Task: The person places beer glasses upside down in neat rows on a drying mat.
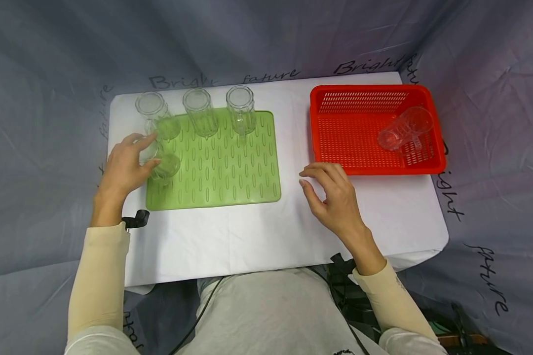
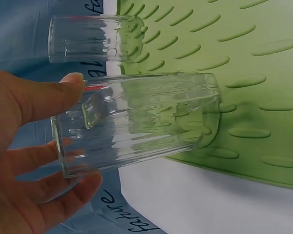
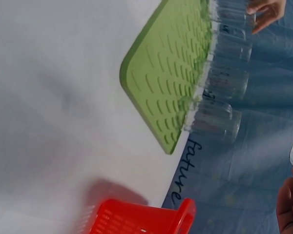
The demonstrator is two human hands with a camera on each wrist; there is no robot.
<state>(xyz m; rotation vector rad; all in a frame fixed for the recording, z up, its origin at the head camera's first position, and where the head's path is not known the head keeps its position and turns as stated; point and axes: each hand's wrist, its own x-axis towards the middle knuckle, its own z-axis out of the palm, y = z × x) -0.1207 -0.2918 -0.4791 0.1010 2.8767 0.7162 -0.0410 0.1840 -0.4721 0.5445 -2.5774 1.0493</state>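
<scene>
L hand [image 1: 124,165] grips a clear ribbed glass [image 1: 160,160], thumb + fingers [image 2: 44,100] curled round it, at front-left corner of green drying mat [image 1: 222,167]. 3 more glasses along mat's back edge. R hand [image 1: 333,197] hovers over white table [image 1: 257,236], fingers loosely bent, holding nothing, near red basket [image 1: 333,98] w/ one glass lying inside.

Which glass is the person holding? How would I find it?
Find the green mat on the white table. Three clear glasses line its far edge; a fourth glass stands nearer, at its left edge. It is the only one the left hand grips.
</scene>
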